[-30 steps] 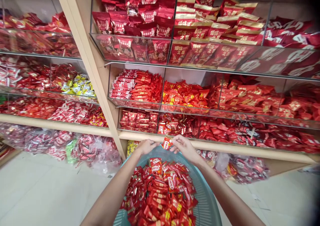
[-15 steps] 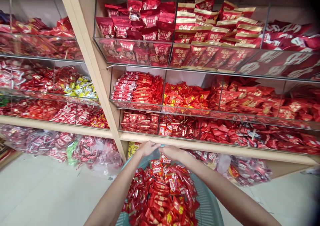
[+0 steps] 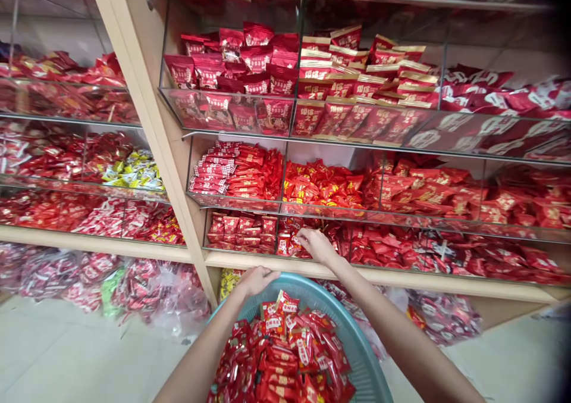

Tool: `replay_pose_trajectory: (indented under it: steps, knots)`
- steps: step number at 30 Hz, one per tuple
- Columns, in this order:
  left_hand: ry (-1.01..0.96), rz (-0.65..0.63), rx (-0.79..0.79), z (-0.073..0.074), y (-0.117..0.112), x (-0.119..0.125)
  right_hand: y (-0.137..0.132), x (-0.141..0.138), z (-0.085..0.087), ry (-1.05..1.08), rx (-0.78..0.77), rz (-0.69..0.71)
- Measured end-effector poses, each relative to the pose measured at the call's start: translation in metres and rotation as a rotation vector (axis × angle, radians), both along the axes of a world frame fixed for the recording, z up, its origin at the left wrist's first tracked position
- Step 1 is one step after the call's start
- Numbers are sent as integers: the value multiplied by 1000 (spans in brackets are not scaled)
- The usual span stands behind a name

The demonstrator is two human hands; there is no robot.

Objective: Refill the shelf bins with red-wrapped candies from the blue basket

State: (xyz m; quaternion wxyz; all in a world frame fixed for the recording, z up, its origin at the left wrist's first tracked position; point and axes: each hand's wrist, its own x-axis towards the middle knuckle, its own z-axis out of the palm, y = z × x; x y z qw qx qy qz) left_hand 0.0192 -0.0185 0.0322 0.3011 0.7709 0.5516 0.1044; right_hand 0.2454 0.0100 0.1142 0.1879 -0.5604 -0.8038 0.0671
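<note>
A round teal plastic basket (image 3: 363,343), heaped with red-wrapped candies (image 3: 281,355), is below me. My left hand (image 3: 257,281) is closed on its far rim, thumb along the edge. My right hand (image 3: 317,245) is off the basket, at the front of the lowest shelf bin. Its fingers are bent and slightly apart over small red packets (image 3: 288,243), partly covering them, and nothing shows in its grasp. To its left lie red square packets (image 3: 243,230) in the neighbouring compartment.
Clear-fronted shelves hold red candy packs (image 3: 256,63) and gold-edged packs (image 3: 343,87) above. A wooden upright (image 3: 147,117) divides the racks; a wooden ledge (image 3: 401,275) runs below the bins. Bagged candies (image 3: 147,290) sit under the left shelves on the tiled floor (image 3: 66,355).
My right hand has left the basket's far rim and moved up and forward to the lowest bin. My left hand stays at the rim. The view has tilted up slightly.
</note>
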Motion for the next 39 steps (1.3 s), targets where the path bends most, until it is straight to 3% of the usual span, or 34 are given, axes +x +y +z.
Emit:
replay_pose_trajectory:
  steps: [5,9,17,26,31,39]
  knots:
    - [24,21,4,0,0,0,9,-7,-10,-229,57,-32]
    - [33,18,6,2,-1,0,10,-14,-14,-360,108,-151]
    - [14,30,-1,2,-1,0,10,1,-10,-339,137,-359]
    - [18,18,25,-8,2,-2,25,-38,-16,-204,-15,-39]
    - [25,29,27,-9,2,-2,36,-48,-22,-181,-60,-15]
    - [30,16,22,-6,1,-1,28,-43,-15,-137,-84,39]
